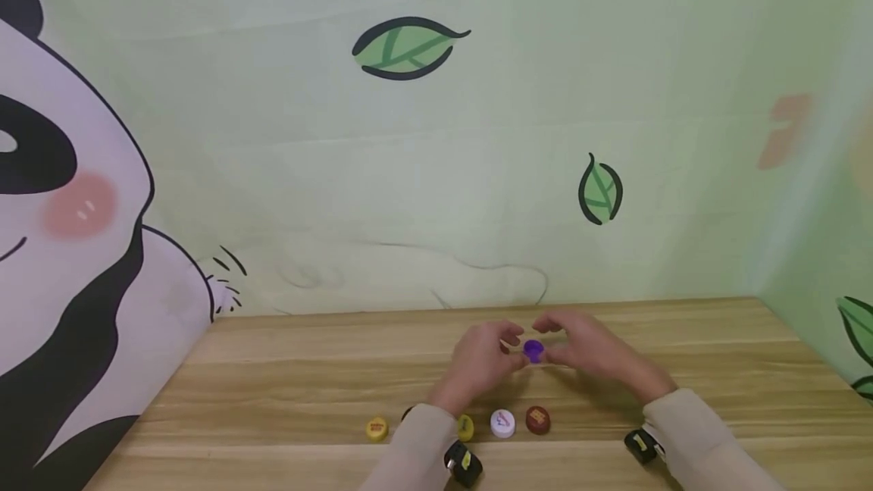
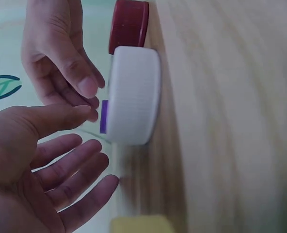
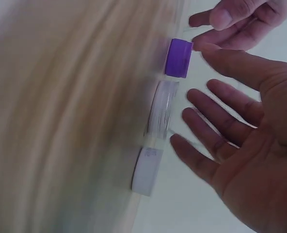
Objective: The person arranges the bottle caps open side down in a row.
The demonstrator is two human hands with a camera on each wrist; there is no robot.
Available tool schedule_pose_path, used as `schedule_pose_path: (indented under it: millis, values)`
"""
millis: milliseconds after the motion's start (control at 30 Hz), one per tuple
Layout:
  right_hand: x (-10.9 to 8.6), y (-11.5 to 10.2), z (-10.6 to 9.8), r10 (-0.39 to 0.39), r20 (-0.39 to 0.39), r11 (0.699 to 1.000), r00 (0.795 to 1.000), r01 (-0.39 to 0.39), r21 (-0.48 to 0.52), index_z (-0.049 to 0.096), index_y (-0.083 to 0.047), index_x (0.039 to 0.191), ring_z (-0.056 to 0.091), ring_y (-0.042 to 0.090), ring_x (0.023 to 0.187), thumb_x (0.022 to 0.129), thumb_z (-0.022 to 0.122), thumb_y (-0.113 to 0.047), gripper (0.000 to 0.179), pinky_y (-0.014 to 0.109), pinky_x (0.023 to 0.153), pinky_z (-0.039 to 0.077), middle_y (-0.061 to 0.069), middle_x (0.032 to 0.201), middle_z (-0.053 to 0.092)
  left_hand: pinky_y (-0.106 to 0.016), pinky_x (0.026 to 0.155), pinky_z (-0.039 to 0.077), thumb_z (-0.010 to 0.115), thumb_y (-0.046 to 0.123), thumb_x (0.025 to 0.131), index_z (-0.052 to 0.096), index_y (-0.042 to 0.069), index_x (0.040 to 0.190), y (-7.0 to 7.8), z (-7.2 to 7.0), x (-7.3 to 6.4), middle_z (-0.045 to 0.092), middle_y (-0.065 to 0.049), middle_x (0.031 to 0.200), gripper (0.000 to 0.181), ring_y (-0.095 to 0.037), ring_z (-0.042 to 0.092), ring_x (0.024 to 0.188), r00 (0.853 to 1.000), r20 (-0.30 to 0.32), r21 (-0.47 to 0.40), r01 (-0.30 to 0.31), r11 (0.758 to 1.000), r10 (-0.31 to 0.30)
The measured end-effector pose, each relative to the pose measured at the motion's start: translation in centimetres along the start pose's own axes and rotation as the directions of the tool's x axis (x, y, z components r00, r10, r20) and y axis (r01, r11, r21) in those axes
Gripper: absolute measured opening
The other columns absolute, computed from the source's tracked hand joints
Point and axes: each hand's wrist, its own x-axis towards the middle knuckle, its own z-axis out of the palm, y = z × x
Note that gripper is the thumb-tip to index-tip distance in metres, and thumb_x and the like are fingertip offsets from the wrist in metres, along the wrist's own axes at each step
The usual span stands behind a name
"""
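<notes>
A purple bottle cap (image 1: pixel 533 351) stands on the wooden table between my two hands. My left hand (image 1: pixel 483 357) is at its left side, the thumb stretched toward the cap and the other fingers loosely bent. On the other side my right hand (image 1: pixel 585 345) reaches in, thumb tip close by the purple cap (image 3: pixel 178 58) and fingers spread apart. Both palms show nothing gripped in the wrist views. Beside the purple cap, near my right fingers, are a clear cap (image 3: pixel 162 109) and a white cap (image 3: pixel 147 171). In the left wrist view a ribbed white cap (image 2: pixel 135 95) hides most of the purple one.
Nearer to me lie a yellow cap (image 1: pixel 377 429), another yellow cap (image 1: pixel 465 427), a white cap (image 1: pixel 502 423) and a dark red cap (image 1: pixel 537 420). My left sleeve (image 1: pixel 417 451) covers part of that row. Behind the table rises a wall with printed leaves (image 1: pixel 405 49).
</notes>
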Motion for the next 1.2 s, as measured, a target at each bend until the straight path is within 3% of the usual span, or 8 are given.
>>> schedule_pose_path:
  millis: [200, 400, 600, 800, 967, 1200]
  values:
    - [0.7, 0.4, 0.3, 0.004, 0.045, 1.0, 0.999, -0.004, -0.015, 0.069, 0.002, 0.122, 0.065, 0.042, 0.119, 0.088, 0.083, -0.004, 0.037, 0.06, 0.103, 0.05, 0.018, 0.122, 0.072, -0.027, 0.083, 0.057, 0.085, 0.009, 0.09, 0.074, 0.001, 0.124, -0.3, 0.6, 0.3, 0.079, -0.008, 0.108, 0.037, -0.017, 0.075, 0.093, 1.0, 0.016, -0.017, -0.002, 1.0, 0.003]
    - [1.1, 0.7, 0.6, -0.059, 0.078, 0.998, 0.995, 0.061, -0.017, 0.07, 0.002, 0.113, 0.069, 0.029, 0.102, 0.083, 0.085, 0.003, 0.033, 0.053, 0.095, 0.056, 0.009, 0.105, 0.074, -0.026, 0.081, 0.054, 0.085, 0.006, 0.089, 0.076, 0.001, 0.118, -0.1, 0.7, 0.4, 0.08, -0.006, 0.103, 0.031, -0.014, 0.073, 0.092, 0.999, 0.032, -0.019, -0.009, 1.0, 0.01]
    - [1.0, 0.6, 0.5, -0.066, 0.07, 0.997, 0.995, 0.068, -0.022, 0.071, 0.002, 0.11, 0.07, 0.027, 0.096, 0.084, 0.084, 0.002, 0.03, 0.05, 0.09, 0.057, 0.008, 0.101, 0.074, -0.023, 0.077, 0.054, 0.085, 0.004, 0.088, 0.079, 0.003, 0.113, -0.1, 0.8, 0.4, 0.08, -0.007, 0.104, 0.026, -0.013, 0.074, 0.089, 0.999, 0.035, -0.03, -0.016, 0.999, 0.017]
    - [0.6, 0.4, 0.3, -0.057, 0.034, 0.998, 0.998, 0.057, 0.007, 0.072, -0.002, 0.11, 0.071, 0.028, 0.101, 0.093, 0.08, -0.007, 0.019, 0.057, 0.097, 0.054, 0.006, 0.104, 0.075, -0.02, 0.074, 0.055, 0.085, 0.001, 0.086, 0.08, 0.005, 0.113, -0.4, 0.6, 0.4, 0.08, -0.006, 0.109, 0.028, -0.015, 0.075, 0.088, 0.999, -0.005, -0.037, -0.043, 0.998, 0.043]
    - [0.1, -0.2, -0.2, -0.049, 0.019, 0.998, 0.999, 0.048, 0.049, 0.071, -0.009, 0.106, 0.069, 0.024, 0.103, 0.101, 0.074, -0.014, 0.007, 0.053, 0.096, 0.055, 0.0, 0.104, 0.074, -0.021, 0.073, 0.054, 0.087, 0.004, 0.085, 0.082, 0.01, 0.105, -0.5, 0.0, 0.3, 0.08, -0.001, 0.1, 0.022, -0.009, 0.073, 0.083, 0.998, -0.048, -0.031, -0.048, 0.998, 0.047]
    - [-0.6, -1.1, -0.9, -0.09, 0.006, 0.99, 0.996, 0.089, 0.109, 0.07, -0.009, 0.104, 0.07, 0.024, 0.104, 0.102, 0.071, -0.011, 0.004, 0.05, 0.094, 0.058, -0.002, 0.103, 0.073, -0.02, 0.07, 0.054, 0.088, 0.006, 0.086, 0.082, 0.012, 0.097, -0.1, -0.4, -0.3, 0.078, 0.004, 0.091, 0.015, -0.003, 0.07, 0.076, 0.992, -0.086, -0.007, -0.089, 0.996, 0.088]
